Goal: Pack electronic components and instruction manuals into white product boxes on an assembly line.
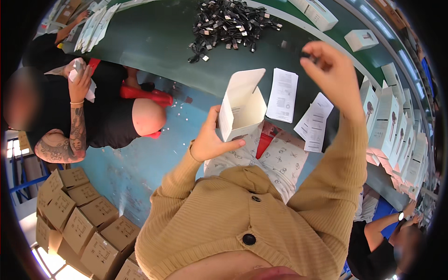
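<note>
At far left, a seated co-worker (60, 107), with a crumpled-looking white item (83, 79) in hand. At near left, brown cardboard cartons (98, 252) in a stepped stack, contents hidden. Toward the middle, left hand (205, 141) wrapped around a white folding carton (226, 119), thumb on its near side, fingers on its left. Carton held over the lap beside the green table (154, 42), mouth up, one flap raised, cream inner walls showing. At far middle on the table, a loose heap of black USB cables (224, 23). Right of the carton, a neat stack of printed leaflets (282, 95), then a fanned-out set of leaflets (315, 123). Farther right, raised above the table, right hand (329, 67), thumb and fingertips pinching a small dark item (308, 55), too blurred to name. At right, a row of white product boxes (387, 123) standing upright, contents hidden from view.
</note>
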The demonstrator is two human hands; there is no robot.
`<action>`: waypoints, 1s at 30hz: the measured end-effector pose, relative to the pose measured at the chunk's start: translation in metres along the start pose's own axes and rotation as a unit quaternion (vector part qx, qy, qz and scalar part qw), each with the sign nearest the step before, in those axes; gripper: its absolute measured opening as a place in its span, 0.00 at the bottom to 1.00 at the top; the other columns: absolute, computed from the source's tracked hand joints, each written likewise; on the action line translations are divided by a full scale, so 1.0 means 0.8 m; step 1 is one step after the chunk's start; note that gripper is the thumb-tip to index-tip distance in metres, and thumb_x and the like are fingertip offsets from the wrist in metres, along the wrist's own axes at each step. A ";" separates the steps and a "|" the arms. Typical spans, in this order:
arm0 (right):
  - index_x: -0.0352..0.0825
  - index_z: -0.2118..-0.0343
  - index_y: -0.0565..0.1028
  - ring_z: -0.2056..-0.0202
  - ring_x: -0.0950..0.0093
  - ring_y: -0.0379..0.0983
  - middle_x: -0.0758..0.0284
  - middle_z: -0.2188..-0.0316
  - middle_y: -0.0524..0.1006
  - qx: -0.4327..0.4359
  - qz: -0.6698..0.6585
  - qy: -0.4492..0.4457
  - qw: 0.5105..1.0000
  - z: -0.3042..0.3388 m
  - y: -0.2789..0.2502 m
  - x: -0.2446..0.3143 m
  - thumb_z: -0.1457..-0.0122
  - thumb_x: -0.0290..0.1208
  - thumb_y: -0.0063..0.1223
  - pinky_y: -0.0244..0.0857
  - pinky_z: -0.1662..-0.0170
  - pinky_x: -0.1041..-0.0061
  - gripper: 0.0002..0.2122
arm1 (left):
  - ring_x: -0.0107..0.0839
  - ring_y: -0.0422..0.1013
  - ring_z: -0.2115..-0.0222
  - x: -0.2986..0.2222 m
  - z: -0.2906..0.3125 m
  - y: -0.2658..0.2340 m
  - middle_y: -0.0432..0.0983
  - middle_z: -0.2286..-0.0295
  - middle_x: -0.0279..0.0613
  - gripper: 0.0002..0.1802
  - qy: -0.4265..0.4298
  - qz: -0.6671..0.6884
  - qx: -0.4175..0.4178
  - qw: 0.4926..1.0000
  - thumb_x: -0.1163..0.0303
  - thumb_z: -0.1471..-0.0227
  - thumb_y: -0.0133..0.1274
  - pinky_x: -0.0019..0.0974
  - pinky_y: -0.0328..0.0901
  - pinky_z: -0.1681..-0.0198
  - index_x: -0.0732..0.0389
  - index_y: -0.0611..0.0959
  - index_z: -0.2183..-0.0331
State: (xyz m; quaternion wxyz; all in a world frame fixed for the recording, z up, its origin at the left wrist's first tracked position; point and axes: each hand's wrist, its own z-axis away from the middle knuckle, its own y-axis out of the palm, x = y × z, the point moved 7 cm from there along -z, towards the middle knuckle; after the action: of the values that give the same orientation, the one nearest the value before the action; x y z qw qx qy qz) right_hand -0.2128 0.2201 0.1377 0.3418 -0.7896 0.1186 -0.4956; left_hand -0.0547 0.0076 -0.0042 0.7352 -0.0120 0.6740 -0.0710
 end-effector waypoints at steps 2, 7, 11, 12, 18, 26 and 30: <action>0.32 0.67 0.76 0.78 0.80 0.66 0.68 0.72 0.76 0.052 0.019 -0.112 0.992 0.037 -0.004 0.068 0.52 0.21 0.56 0.59 0.76 0.83 0.08 | 0.33 0.66 0.54 -0.009 -0.001 0.009 0.68 0.56 0.46 0.49 0.005 -0.038 0.020 0.999 0.64 0.69 0.71 0.37 0.61 0.50 0.64 0.60 0.49; 0.38 0.64 0.76 0.74 0.72 0.72 0.64 0.62 0.73 0.133 0.280 -0.217 0.926 0.110 0.031 0.132 0.64 0.25 0.61 0.64 0.77 0.76 0.18 | 0.34 0.66 0.53 -0.029 -0.011 0.041 0.68 0.55 0.45 0.50 0.046 -0.049 0.066 0.996 0.63 0.70 0.72 0.39 0.62 0.50 0.63 0.61 0.48; 0.39 0.58 0.76 0.71 0.66 0.73 0.58 0.53 0.69 0.035 0.233 -0.192 0.953 0.121 -0.011 0.132 0.61 0.34 0.64 0.67 0.73 0.76 0.22 | 0.35 0.66 0.52 -0.039 -0.016 0.058 0.68 0.54 0.44 0.52 0.059 0.128 0.016 0.990 0.61 0.71 0.73 0.41 0.64 0.51 0.63 0.60 0.47; 0.40 0.55 0.74 0.68 0.63 0.73 0.54 0.52 0.68 0.017 0.176 -0.166 0.970 0.132 -0.016 0.122 0.62 0.38 0.65 0.69 0.70 0.74 0.26 | 0.34 0.66 0.51 -0.043 -0.022 0.068 0.68 0.54 0.44 0.54 0.007 0.230 0.019 0.973 0.57 0.69 0.73 0.41 0.64 0.50 0.63 0.59 0.46; 0.38 0.45 0.66 0.53 0.54 0.70 0.49 0.49 0.67 -0.003 0.102 0.019 0.995 0.185 0.022 0.062 0.59 0.38 0.67 0.68 0.55 0.67 0.35 | 0.38 0.56 0.43 -0.081 -0.033 0.136 0.54 0.44 0.46 0.71 0.040 0.326 0.035 0.944 0.35 0.73 0.66 0.43 0.55 0.43 0.54 0.42 0.39; 0.36 0.51 0.70 0.61 0.61 0.71 0.57 0.59 0.72 -0.203 0.342 0.185 0.899 0.200 -0.155 -0.045 0.57 0.35 0.62 0.68 0.63 0.66 0.27 | 0.48 0.56 0.42 -0.089 -0.062 0.096 0.51 0.41 0.52 0.59 0.061 0.284 0.067 0.955 0.52 0.55 0.62 0.45 0.55 0.43 0.48 0.38 0.37; 0.36 0.56 0.72 0.63 0.64 0.68 0.61 0.64 0.71 -0.177 0.550 0.175 0.797 0.192 -0.177 -0.065 0.57 0.36 0.62 0.66 0.68 0.68 0.23 | 0.46 0.58 0.43 -0.073 -0.063 0.021 0.52 0.41 0.52 0.49 0.059 0.212 -0.003 0.975 0.60 0.49 0.57 0.43 0.57 0.45 0.52 0.42 0.37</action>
State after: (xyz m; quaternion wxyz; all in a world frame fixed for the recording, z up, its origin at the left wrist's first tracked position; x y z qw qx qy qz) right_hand -0.1265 0.4164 0.1519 0.3840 -0.5382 0.6763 -0.3248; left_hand -0.1082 0.0351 0.0473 0.6927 0.1335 0.7034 0.0877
